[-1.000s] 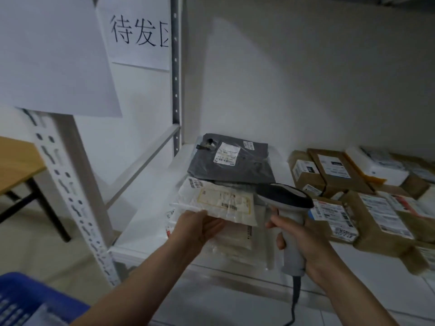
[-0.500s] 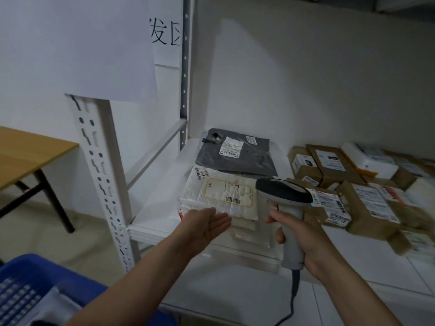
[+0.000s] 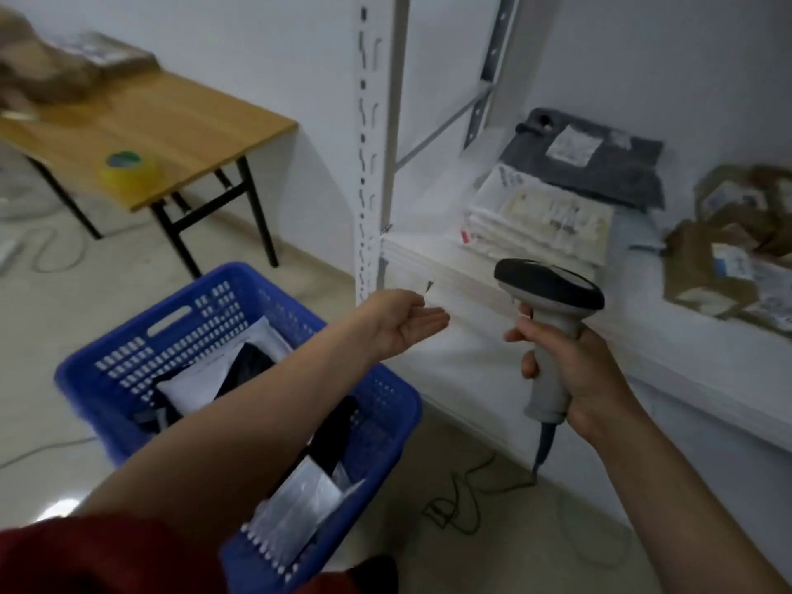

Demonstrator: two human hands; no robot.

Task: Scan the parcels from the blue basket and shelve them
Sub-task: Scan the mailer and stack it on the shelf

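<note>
The left hand [image 3: 400,321] hangs palm up with the fingers straight and together, holding nothing. It is just in front of the shelf [image 3: 424,250] edge, beyond the far corner of the basket [image 3: 180,336]. The right hand [image 3: 574,375] is curled round the grip of the scanner [image 3: 550,293], held upright with its dark head turned toward the left hand. Its cable [image 3: 463,499] trails down to the floor.

The blue basket stands on the floor at lower left, beside the shelf's upright [image 3: 368,165], under the left forearm. Inside it lie parcels [image 3: 223,370] in white, black and clear bags.

On the shelf a white stack [image 3: 540,220] of flat parcels sits near the front left corner. A grey bag [image 3: 591,165] lies behind it, touching it. Brown boxes [image 3: 707,267] with labels are grouped to the right, apart from the stack.

A wooden bench [image 3: 171,122] at upper left carries a roll of tape [image 3: 128,169] and some blurred brown shapes, perhaps more parcels.
</note>
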